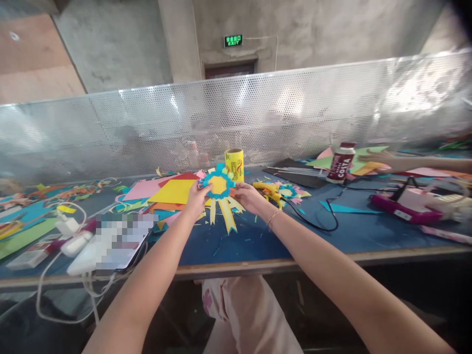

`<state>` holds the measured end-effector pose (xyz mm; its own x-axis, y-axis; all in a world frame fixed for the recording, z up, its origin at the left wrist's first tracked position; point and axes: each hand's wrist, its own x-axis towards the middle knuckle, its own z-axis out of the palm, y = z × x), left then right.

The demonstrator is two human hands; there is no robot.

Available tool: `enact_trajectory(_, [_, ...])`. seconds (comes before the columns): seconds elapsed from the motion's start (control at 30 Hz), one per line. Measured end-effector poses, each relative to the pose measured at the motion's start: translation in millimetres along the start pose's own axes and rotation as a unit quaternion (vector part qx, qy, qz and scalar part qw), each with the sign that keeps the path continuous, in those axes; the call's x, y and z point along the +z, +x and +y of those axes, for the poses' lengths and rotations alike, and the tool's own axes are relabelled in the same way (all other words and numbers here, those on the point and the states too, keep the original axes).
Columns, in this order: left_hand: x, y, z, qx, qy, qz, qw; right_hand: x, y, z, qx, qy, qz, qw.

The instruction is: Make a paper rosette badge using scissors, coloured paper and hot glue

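Note:
A paper rosette [218, 186] with a yellow centre, a blue looped edge and ribbon tails is held up over the blue table [236, 250]. My left hand [198, 199] grips its left edge, fingers closed on the paper. On the opposite edge, my right hand [250, 197] pinches the rosette too. Behind it stands a yellow cardboard tube [236, 161]. Just right of my right hand lie a yellow glue gun [271, 191] with a black cord and another paper rosette [288, 191]. Sheets of coloured paper [173, 191] are piled by my left hand.
A phone [136, 236] with white cables lies near the front left edge. A Costa bottle [341, 163] stands at right, near another person's hand [376, 156]. Farther right is a purple power strip [403, 209]. A perforated metal screen [155, 128] runs along the back.

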<state>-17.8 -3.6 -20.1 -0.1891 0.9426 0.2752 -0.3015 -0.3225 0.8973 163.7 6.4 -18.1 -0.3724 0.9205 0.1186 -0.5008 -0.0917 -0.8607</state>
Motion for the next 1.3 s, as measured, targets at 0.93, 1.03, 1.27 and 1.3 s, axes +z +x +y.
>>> enact_trajectory(0.93, [8.8, -6.9, 6.4, -0.015, 0.029, -0.011, 0.999, -5.8, 11.1, 15.5, -0.033, -0.075, -0.014, 0.997])
enact_trajectory(1.03, [9.2, -8.3, 8.1, -0.038, 0.017, -0.038, 0.998, -6.8, 12.1, 15.5, -0.038, -0.067, -0.007, 0.997])
enact_trajectory(1.27, [5.5, -6.8, 6.3, -0.069, 0.026, -0.038, 0.997, -10.4, 13.0, 13.8, -0.049, -0.043, -0.001, 0.998])
enact_trajectory(1.3, [4.7, -6.1, 5.2, -0.069, 0.030, -0.036, 0.997, -10.8, 13.1, 13.6, -0.049, -0.042, -0.002, 0.998])
